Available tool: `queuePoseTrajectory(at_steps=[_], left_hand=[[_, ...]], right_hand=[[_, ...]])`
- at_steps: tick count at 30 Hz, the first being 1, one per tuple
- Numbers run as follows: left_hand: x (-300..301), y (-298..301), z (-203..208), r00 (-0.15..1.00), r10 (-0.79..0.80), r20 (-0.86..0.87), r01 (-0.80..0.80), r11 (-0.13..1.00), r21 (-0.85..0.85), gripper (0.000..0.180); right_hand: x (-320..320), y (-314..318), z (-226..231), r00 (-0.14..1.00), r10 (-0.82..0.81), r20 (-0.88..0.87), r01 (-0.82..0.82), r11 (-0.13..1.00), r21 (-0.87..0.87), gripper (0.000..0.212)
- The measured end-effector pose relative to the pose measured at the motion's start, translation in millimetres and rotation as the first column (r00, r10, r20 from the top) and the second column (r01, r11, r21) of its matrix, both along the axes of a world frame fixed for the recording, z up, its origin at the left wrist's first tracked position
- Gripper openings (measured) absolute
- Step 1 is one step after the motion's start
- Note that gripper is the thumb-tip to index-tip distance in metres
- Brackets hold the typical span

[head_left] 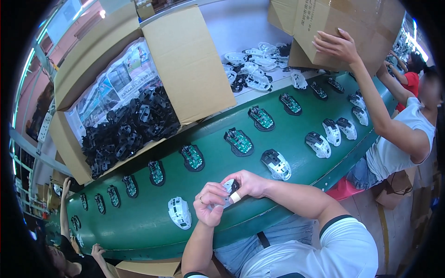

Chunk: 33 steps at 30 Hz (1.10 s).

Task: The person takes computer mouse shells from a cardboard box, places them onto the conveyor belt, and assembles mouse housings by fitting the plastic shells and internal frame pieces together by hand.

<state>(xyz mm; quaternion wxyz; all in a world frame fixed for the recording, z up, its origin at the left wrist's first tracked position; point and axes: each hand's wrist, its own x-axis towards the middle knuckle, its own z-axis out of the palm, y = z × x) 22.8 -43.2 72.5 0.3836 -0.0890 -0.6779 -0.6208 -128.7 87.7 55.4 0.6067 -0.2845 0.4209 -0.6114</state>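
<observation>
My left hand (209, 202) and my right hand (249, 184) meet above the near side of a green conveyor belt. Between them is a white and black computer mouse shell (230, 187), gripped by the fingers of both and partly covered by them. A ring is on a left finger, and a pale wrap sits on a right finger. Just left of my hands lies a white mouse shell (179, 213) on the belt. To their right lies a white shell with a black part (276, 164). Beyond them is a mouse base with a green circuit board (238, 142).
A row of mouse bases runs along the green belt (148, 211). An open carton (69, 143) of black plastic parts stands at the far left. White shells (254, 65) are piled behind the belt. A co-worker's hand (336, 45) touches a carton at right; another person is at lower left.
</observation>
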Motion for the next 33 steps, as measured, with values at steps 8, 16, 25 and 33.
queuePoseTrajectory(at_steps=[8, 16, 25, 33], left_hand=[[7, 0, -6, 0.771, 0.62, -0.146, -0.615, 0.664, -0.426, 0.033], [-14, 5, -5, 0.797, 0.595, -0.104, -0.558, 0.661, -0.502, 0.039], [-7, -3, -16, 0.813, 0.566, -0.139, -0.579, 0.758, -0.299, 0.049], [-2, -5, -12, 0.754, 0.641, -0.145, -0.655, 0.713, -0.25, 0.026]], right_hand=[[3, -4, 18, 0.846, -0.226, -0.483, 0.08, 0.949, -0.304, 0.074], [16, 15, 13, 0.518, -0.489, -0.702, 0.107, 0.851, -0.514, 0.071], [13, 7, 24, 0.479, -0.529, -0.7, 0.035, 0.809, -0.586, 0.033], [29, 10, 11, 0.401, -0.494, -0.771, 0.125, 0.864, -0.488, 0.03]])
